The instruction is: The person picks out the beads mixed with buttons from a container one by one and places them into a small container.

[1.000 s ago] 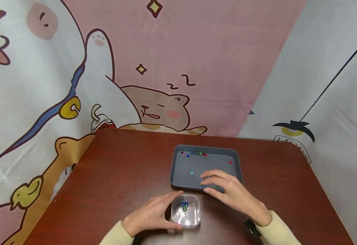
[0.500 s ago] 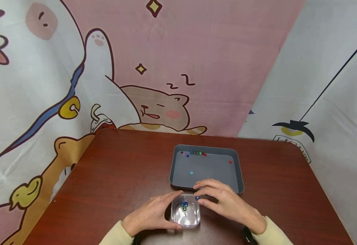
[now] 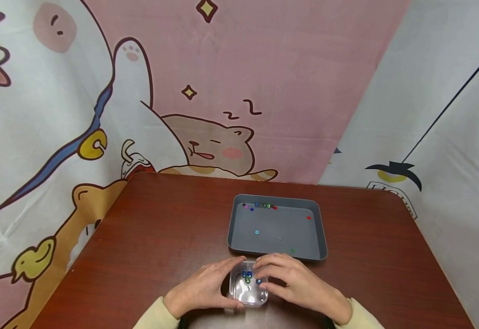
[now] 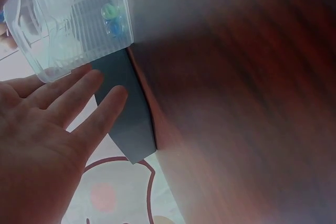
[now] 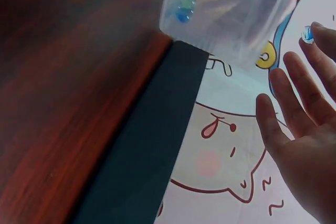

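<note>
A clear plastic box (image 3: 251, 297) sits on the table near the front. My left hand (image 3: 206, 287) holds it, with the thumb at its near edge and fingertips at the far edge. Inside lie blue marbles (image 3: 244, 274) and a green marble (image 3: 247, 280), close together at the box's left part. My right hand (image 3: 299, 281) is over the box's right side, pinching a blue glass marble (image 5: 307, 34) between thumb and index finger. The other right fingers are spread, as the right wrist view shows. In the left wrist view, the box (image 4: 79, 19) is seen from low down.
A grey tray (image 3: 286, 224) stands just behind the box. Along its far side lie several marbles and small beads (image 3: 265, 205). A light blue bead (image 3: 257, 232), a red bead (image 3: 308, 218) and a green bead (image 3: 293, 250) are scattered in it. A patterned cloth (image 3: 297, 91) hangs behind the table.
My right hand has come from the tray's near side toward me and left, bringing the blue marble over the box. My left hand and the box have stayed put.
</note>
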